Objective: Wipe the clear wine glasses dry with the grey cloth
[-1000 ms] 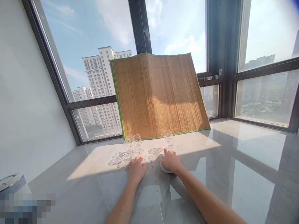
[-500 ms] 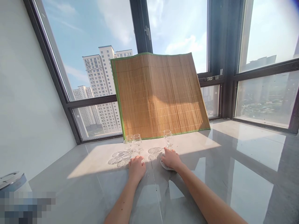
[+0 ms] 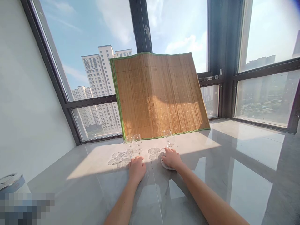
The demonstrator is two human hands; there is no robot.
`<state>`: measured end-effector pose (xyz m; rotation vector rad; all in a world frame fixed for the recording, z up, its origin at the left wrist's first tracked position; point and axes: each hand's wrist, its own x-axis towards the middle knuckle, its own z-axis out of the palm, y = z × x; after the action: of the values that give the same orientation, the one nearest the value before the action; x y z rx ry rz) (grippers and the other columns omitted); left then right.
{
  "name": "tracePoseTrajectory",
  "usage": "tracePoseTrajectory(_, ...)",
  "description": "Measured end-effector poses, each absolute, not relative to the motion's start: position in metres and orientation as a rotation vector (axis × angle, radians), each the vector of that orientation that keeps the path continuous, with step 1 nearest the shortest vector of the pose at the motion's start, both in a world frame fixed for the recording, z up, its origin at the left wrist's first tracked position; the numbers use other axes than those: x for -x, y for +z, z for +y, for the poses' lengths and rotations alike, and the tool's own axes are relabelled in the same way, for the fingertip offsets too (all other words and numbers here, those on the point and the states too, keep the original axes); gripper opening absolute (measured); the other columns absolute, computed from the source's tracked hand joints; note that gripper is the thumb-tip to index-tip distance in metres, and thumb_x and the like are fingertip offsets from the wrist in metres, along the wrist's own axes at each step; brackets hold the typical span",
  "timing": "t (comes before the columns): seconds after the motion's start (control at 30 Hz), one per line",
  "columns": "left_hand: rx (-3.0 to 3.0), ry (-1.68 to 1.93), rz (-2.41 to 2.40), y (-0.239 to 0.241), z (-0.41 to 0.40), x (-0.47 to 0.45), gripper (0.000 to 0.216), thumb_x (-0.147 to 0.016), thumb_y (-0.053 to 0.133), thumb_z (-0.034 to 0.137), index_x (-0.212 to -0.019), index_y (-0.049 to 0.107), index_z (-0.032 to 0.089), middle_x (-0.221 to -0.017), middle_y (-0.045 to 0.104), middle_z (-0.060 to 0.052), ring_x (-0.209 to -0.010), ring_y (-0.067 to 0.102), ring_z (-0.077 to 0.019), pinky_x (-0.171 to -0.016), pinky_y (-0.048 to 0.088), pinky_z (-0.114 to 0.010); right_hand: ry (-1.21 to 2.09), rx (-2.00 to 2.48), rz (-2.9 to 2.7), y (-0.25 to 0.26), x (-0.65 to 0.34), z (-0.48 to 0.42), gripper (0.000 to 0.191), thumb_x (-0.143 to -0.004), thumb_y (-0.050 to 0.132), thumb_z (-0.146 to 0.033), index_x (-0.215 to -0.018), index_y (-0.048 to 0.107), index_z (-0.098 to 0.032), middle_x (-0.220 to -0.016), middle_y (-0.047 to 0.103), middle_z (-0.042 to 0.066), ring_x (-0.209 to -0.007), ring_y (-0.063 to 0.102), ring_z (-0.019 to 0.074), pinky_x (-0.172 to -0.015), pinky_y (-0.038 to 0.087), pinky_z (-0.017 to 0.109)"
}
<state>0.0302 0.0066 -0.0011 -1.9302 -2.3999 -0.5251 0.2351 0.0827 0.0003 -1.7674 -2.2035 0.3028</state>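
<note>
My right hand (image 3: 172, 158) is curled over a white cloth (image 3: 164, 165) pressed on the grey stone sill, its fingertips at the foot of a small stemmed glass (image 3: 170, 140). My left hand (image 3: 137, 168) rests on the sill with its fingers bent, just short of a cluster of small stemmed glasses (image 3: 133, 144) that stand to the left. Nothing shows inside the left hand. A bamboo mat (image 3: 159, 93) with green edging leans upright against the window behind the glasses.
The grey polished sill (image 3: 211, 175) runs wide to the right and toward me. Dark window frames (image 3: 140, 28) close the back and right. A white wall stands at the left. A round metal-rimmed object (image 3: 11, 182) sits at the lower left.
Both hands have slid slightly away from me toward the glasses; the right hand with the cloth now touches the foot of the right glass.
</note>
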Motion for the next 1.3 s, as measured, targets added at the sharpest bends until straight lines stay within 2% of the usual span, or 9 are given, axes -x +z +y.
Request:
tracePoseTrajectory(0.43,1.931,-0.557,-2.389,-0.007,0.010,-0.027,0.037,-0.085,0.045,0.026,-0.118,0.062,0.030,-0.134,0.056,-0.002,-0.121,0.045,-0.0244,-0.103,0.033,-0.039,0.325,1.771,-2.209,0.000,-0.235,0.093,0.061,-0.088,0.039,-0.036,-0.146,0.039,-0.018,-0.150,0.043,0.012,-0.139,0.033,0.0346,-0.106,0.029,0.049)
tracePoseTrajectory(0.63,1.956,-0.579,-2.370,-0.009,0.011,-0.025,0.035,-0.087,0.045,0.027,-0.118,0.062,0.028,-0.132,0.057,-0.003,-0.119,0.046,-0.0247,-0.102,0.033,-0.039,0.327,1.856,-2.174,0.004,-0.226,0.080,0.056,-0.088,0.041,-0.037,-0.140,0.046,-0.017,-0.152,0.038,0.015,-0.143,0.020,0.0410,-0.106,0.024,0.059)
tracePoseTrajectory(0.83,1.950,-0.598,-2.347,-0.011,0.012,-0.024,0.035,-0.086,0.046,0.028,-0.117,0.063,0.029,-0.131,0.058,-0.003,-0.117,0.047,-0.0263,-0.101,0.034,-0.041,0.330,1.925,-2.140,0.014,-0.216,0.058,0.049,-0.087,0.043,-0.034,-0.132,0.050,-0.015,-0.141,0.047,0.020,-0.134,0.034,0.0414,-0.096,0.035,0.053)
tracePoseTrajectory(0.97,1.950,-0.613,-2.350,-0.011,0.011,-0.025,0.034,-0.087,0.046,0.030,-0.117,0.063,0.029,-0.130,0.059,-0.004,-0.118,0.047,-0.0266,-0.101,0.033,-0.042,0.360,1.928,-2.148,0.017,-0.216,0.053,0.048,-0.086,0.044,-0.033,-0.130,0.051,-0.015,-0.135,0.051,0.020,-0.132,0.037,0.0409,-0.094,0.037,0.051)
tracePoseTrajectory(1.17,1.952,-0.640,-2.325,-0.011,0.011,-0.025,0.034,-0.086,0.046,0.028,-0.115,0.064,0.029,-0.126,0.061,-0.004,-0.115,0.049,-0.0272,-0.099,0.035,-0.043,0.361,1.898,-2.175,0.020,-0.220,0.057,0.046,-0.087,0.044,-0.033,-0.129,0.052,-0.015,-0.137,0.049,0.021,-0.130,0.039,0.0396,-0.093,0.037,0.049)
tracePoseTrajectory(1.3,1.956,-0.675,-2.336,-0.011,0.011,-0.025,0.035,-0.085,0.046,0.026,-0.114,0.064,0.028,-0.127,0.061,-0.005,-0.116,0.048,-0.0279,-0.100,0.034,-0.043,0.312,1.883,-2.175,0.020,-0.218,0.055,0.045,-0.087,0.044,-0.032,-0.128,0.053,-0.015,-0.130,0.054,0.020,-0.124,0.045,0.0378,-0.091,0.038,0.050)
